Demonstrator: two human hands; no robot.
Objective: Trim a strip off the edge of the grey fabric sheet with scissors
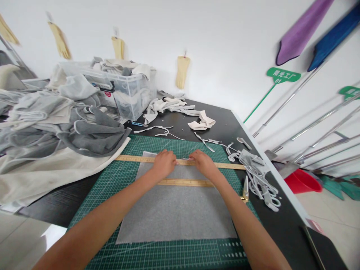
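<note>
A grey fabric sheet [177, 210] lies flat on a green cutting mat [118, 180]. A long wooden ruler [135, 158] crosses the sheet's far edge, and a second, shorter wooden ruler [185, 182] lies nearer to me between my forearms. My left hand [164, 164] presses down on the long ruler near its middle. My right hand [203, 163] rests on the same ruler just to the right, fingers pinched at something small and white that is too small to identify.
Heaped grey and cream cloth [56, 131] covers the table's left. A clear plastic bin [126, 92] of fabric stands at the back. Fabric strips [258, 176] and scissors [245, 187] lie right of the mat. A red tub [303, 181] sits on the floor beyond the table edge.
</note>
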